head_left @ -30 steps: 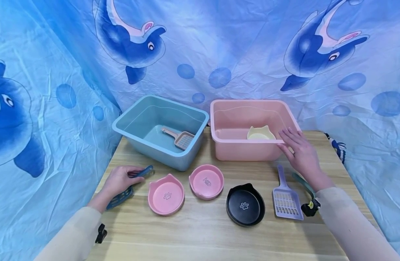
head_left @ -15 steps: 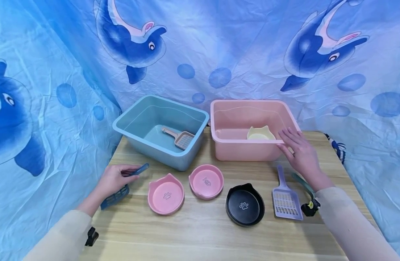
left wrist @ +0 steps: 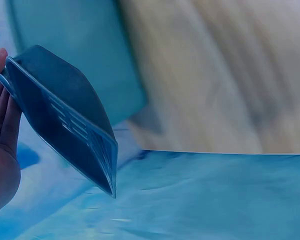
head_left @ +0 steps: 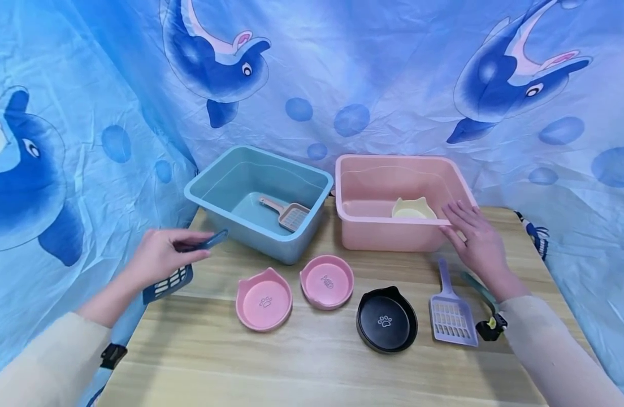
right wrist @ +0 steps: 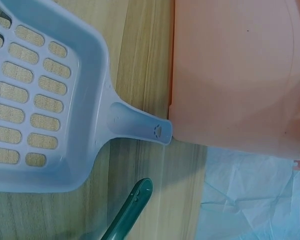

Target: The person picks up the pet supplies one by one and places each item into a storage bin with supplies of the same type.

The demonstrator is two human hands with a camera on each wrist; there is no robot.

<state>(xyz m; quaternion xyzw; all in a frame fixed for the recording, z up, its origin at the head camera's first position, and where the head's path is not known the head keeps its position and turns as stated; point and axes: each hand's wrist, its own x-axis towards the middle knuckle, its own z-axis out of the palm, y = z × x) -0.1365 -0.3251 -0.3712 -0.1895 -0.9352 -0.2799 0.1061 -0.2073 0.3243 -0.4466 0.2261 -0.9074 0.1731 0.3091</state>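
Plainly, left fingers pinch the blue scoop's handle

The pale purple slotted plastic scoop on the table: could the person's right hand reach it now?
Probably yes. The right hand touches the pink rectangular plastic tub just beyond the scoop, apparently holding nothing, and the dark green plastic handle lies beside the scoop, not across it.

The blue scoop, slotted, is held by the left hand above the table's left edge. The pink tub, rectangular, stands upright, the right hand touching its near right corner.
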